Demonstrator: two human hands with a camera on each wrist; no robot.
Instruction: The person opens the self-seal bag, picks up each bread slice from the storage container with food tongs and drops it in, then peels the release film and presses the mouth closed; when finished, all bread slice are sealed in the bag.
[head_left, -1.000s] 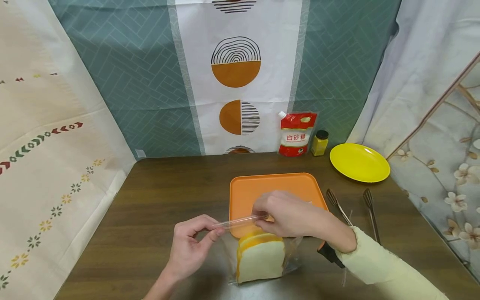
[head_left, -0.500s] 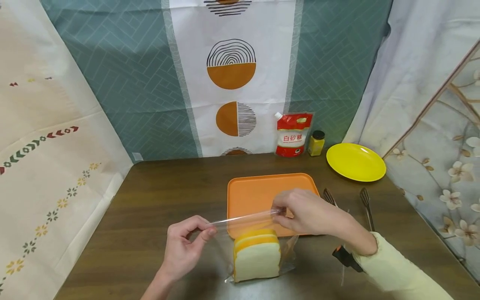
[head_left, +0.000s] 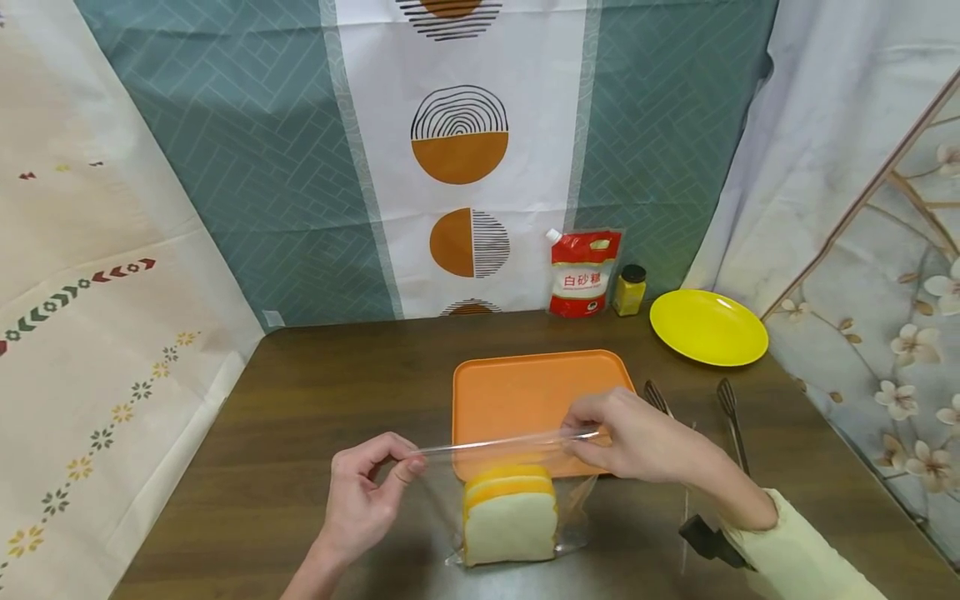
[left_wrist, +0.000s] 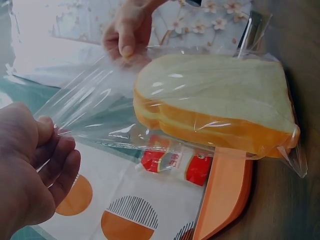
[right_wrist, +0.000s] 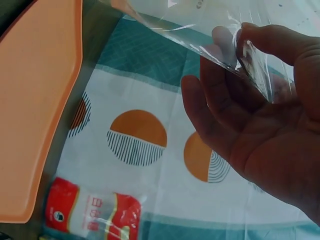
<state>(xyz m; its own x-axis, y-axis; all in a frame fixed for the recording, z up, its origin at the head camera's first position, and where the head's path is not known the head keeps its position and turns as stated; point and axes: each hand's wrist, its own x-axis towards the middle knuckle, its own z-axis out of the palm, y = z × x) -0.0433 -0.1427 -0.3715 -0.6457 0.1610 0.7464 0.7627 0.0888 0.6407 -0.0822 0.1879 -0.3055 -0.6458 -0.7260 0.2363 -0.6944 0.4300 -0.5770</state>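
Slices of bread with orange-yellow crust stand upright inside a clear plastic bag on the table. In the head view my left hand pinches the left corner of the bag's top edge between thumb and forefinger. My right hand pinches the top edge at the other end, and the film is stretched between both hands above the bread. In the right wrist view the right hand has the crumpled film between thumb and fingertips, the other fingers loosely bent. An orange tray lies right behind the bread.
Behind the tray stand a red-and-white sugar pouch and a yellow jar with a black lid. A yellow plate sits at the back right. Two long-handled utensils, one a dark slotted tool, lie right of the tray.
My right hand has moved to the right along the bag's top edge, away from the left hand, and the film between them has stretched wider. The left hand keeps its pinch.
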